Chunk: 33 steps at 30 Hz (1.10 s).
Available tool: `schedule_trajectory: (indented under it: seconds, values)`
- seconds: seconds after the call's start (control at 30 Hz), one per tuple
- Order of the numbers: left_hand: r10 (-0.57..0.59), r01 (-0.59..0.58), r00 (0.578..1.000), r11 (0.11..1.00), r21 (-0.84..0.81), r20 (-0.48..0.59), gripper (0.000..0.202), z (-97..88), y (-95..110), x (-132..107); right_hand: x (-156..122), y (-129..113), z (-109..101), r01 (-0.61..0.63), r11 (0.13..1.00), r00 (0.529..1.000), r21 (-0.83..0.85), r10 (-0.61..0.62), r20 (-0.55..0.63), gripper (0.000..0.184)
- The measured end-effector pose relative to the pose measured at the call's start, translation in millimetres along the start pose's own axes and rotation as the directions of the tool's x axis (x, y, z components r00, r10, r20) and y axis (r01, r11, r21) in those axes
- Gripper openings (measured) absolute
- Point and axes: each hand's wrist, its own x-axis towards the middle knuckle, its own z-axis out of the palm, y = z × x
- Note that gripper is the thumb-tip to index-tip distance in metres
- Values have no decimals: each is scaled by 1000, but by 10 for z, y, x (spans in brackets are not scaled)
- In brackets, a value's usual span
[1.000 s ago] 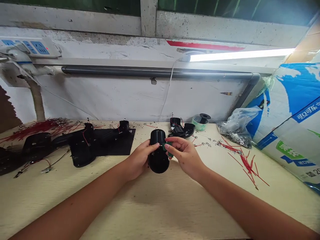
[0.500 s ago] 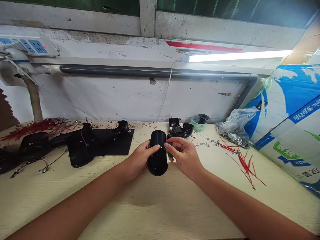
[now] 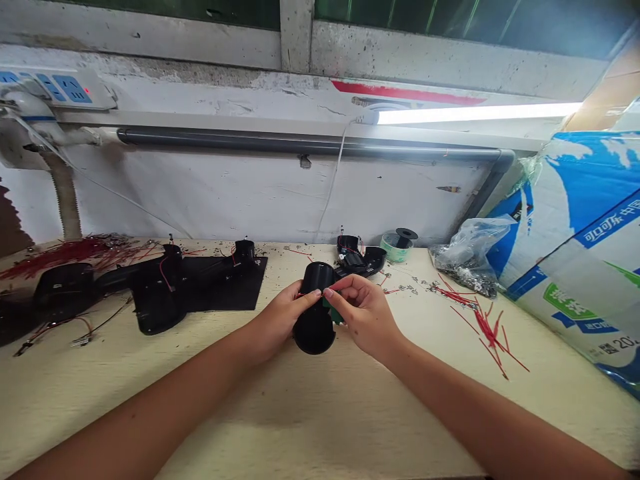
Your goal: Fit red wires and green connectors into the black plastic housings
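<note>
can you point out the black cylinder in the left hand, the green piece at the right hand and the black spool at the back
black cylinder (image 3: 314, 325): head view, lower part of its body
green piece (image 3: 336, 317): head view, its exposed lower part
black spool (image 3: 407, 234): head view, top flange

Workshop, small-parts assembly type; clock positions from view centre. Pale workbench (image 3: 300, 413), six o'clock. Black housings (image 3: 157, 310), some wired, between eight and nine. Red wires (image 3: 65, 259), heaped, nine; more strands (image 3: 487, 327), four. Bag (image 3: 470, 253) of small parts, three. Power strip (image 3: 75, 90), ten. Tube lamp (image 3: 475, 113), two.
</note>
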Motion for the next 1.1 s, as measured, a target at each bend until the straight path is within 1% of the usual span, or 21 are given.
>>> schedule_trajectory:
  seconds: [0.13,0.37,0.5,0.67,0.87,0.97,1.1]
  values:
    - [2,-2,1000,1000,19,16,49,0,-18,3,-2,-14,12,10,1000,1000,0,-10,0,34]
    - [20,-21,999,999,36,28,41,18,-21,13,-13,-4,31,-18,999,1000,-33,18,-11,33]
    - [25,-26,1000,997,68,16,41,16,-6,11,-12,-27,54,-23,999,1000,-22,23,-16,32]
    - [19,-20,1000,997,69,14,41,7,3,-2,-21,-73,74,-39,999,999,-37,38,-18,33]
    - [22,-23,1000,993,114,8,42,1,9,-16,-32,-58,59,-57,997,998,-43,56,-2,32]
    - [21,-24,999,994,105,31,40,-6,3,-9,-33,-49,60,-57,998,998,-29,58,8,32]
    - [21,-25,998,998,54,64,36,-4,2,8,-31,-40,56,-64,997,998,-46,64,-4,33]
